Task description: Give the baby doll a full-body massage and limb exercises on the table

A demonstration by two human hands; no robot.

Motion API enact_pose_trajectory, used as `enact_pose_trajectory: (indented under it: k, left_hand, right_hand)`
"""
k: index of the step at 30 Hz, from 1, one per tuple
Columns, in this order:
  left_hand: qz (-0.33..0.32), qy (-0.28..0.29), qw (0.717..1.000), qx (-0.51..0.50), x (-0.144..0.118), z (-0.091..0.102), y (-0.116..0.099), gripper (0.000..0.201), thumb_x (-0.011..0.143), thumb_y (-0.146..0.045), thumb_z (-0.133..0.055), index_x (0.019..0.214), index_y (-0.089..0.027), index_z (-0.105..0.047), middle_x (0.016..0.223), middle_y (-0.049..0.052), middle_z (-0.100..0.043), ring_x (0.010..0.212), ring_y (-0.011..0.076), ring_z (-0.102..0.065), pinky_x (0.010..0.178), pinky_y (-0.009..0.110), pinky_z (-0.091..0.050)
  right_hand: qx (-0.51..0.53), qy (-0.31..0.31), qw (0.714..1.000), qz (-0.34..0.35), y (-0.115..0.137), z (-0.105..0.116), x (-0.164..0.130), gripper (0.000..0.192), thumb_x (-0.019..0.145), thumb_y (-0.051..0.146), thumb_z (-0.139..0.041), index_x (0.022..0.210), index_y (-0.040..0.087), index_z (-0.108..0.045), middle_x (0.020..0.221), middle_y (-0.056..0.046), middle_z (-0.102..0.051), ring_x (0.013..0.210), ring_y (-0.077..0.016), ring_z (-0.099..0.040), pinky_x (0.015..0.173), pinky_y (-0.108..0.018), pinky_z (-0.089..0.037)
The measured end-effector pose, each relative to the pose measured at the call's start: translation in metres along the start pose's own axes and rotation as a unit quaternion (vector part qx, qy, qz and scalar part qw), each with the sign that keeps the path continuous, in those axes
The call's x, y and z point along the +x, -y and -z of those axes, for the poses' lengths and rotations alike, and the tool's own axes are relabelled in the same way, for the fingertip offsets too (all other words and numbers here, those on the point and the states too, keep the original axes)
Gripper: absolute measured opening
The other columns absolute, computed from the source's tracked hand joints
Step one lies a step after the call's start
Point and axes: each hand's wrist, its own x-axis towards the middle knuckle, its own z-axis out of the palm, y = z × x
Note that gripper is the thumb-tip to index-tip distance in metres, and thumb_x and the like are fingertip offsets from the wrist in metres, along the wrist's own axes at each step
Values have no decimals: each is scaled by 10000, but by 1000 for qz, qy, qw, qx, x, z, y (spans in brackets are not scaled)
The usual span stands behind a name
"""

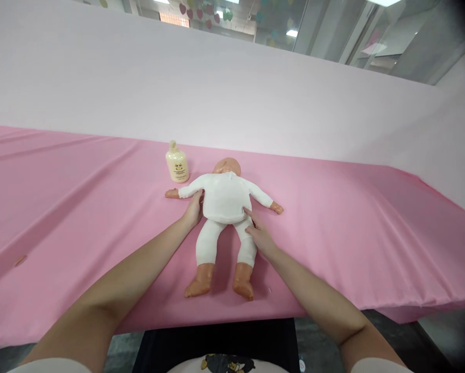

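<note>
A baby doll (226,199) in a white long-sleeved top and white trousers lies flat, with its arms spread and its bare feet towards me. My left hand (195,209) grips the torso's left side just below the doll's arm, its fingers partly hidden against the body. On the other side, my right hand (260,234) holds the doll at the hip. One fingertip of it presses the hem of the top, and the thumb rests on the upper leg. A cream pump bottle (177,166) with a printed face stands upright beyond the doll's left arm.
A pink cloth (352,223) with creases covers the table, whose front edge is close to me. Behind rises a white partition (216,93), with glass panels above it. A small brownish object (20,261) lies at the far left. Something black (216,342) is below the front edge.
</note>
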Motion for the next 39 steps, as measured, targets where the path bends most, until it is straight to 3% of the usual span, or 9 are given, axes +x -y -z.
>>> enact_pose_trajectory:
  k: [5, 9, 13, 15, 20, 25, 29, 35, 39]
  left_hand:
    - [-22, 5, 990, 136, -10, 14, 4, 598, 845, -455, -643, 1324, -166, -432, 1350, 158, -564, 1260, 305, -547, 1091, 512, -437]
    - [-155, -23, 929, 335, -7, 15, 5, 528, 825, -328, -631, 1318, -186, -506, 1426, 154, -481, 1366, 318, -420, 1161, 548, -331]
    - [-165, 95, 889, 416, -4, 17, 8, 455, 916, -226, -411, 1343, -246, -570, 1573, 82, -375, 1486, 300, -285, 1212, 557, -216]
    - [-131, 136, 892, 410, -4, 17, 8, 493, 939, -216, -331, 1379, -236, -553, 1597, 64, -350, 1505, 268, -264, 1223, 518, -222]
    - [-80, 153, 906, 387, -11, 12, 0, 484, 988, -378, -333, 1426, -271, -508, 1634, 25, -270, 1538, 260, -173, 1241, 501, -180]
    - [-71, 157, 948, 269, -14, 8, -5, 539, 827, -500, -664, 1326, -307, -596, 1596, 55, -354, 1527, 358, -167, 1228, 575, -119]
    - [-42, 156, 977, 139, -12, 8, -3, 598, 670, -485, -811, 1216, -289, -664, 1590, 62, -362, 1540, 356, -97, 1240, 544, -28]
    - [-49, 134, 988, 64, -12, 9, -2, 459, 641, -384, -831, 1070, -273, -711, 1527, 55, -456, 1520, 340, -197, 1251, 502, -87]
    - [-61, 56, 996, -28, -8, 10, -7, 134, 699, -213, -741, 834, -210, -738, 1248, 108, -647, 1305, 324, -492, 1205, 447, -252]
  right_hand:
    - [-66, -8, 996, 54, -4, 3, 3, 773, 715, 152, -470, 1460, 356, -449, 1629, 102, -248, 1530, -190, -215, 1252, -430, -248]
    - [-104, 7, 993, 52, -4, 8, 6, 795, 720, 135, -473, 1489, 328, -418, 1658, 107, -97, 1557, -169, -37, 1282, -417, -118]
    - [-125, 28, 989, 71, -5, 16, 11, 726, 794, 200, -515, 1503, 308, -399, 1653, 84, -145, 1554, -182, -4, 1282, -427, -66]
    - [-129, 30, 988, 77, -8, 21, 16, 682, 841, 274, -550, 1503, 316, -393, 1647, 84, -174, 1555, -187, -32, 1282, -425, -68]
    - [-123, 13, 991, 55, -14, 27, 24, 705, 867, 481, -624, 1509, 353, -363, 1619, 66, -281, 1534, -211, -205, 1275, -438, -150]
    - [-149, -64, 982, 102, -10, 28, 26, 577, 906, 534, -550, 1437, 314, -495, 1613, 26, -312, 1529, -186, -223, 1274, -413, -163]
    - [-217, -88, 962, 138, -12, 36, 40, 578, 919, 560, -495, 1436, 302, -492, 1612, 6, -322, 1539, -176, -185, 1272, -436, -150]
    - [-351, -140, 908, 182, -23, 64, 80, 513, 930, 461, -393, 1322, 196, -590, 1458, -119, -535, 1440, -237, -407, 1218, -490, -287]
    - [-452, -162, 840, 254, -11, 69, 101, 386, 901, 367, -394, 1105, 226, -689, 1269, -138, -640, 1253, -283, -564, 1131, -504, -402]
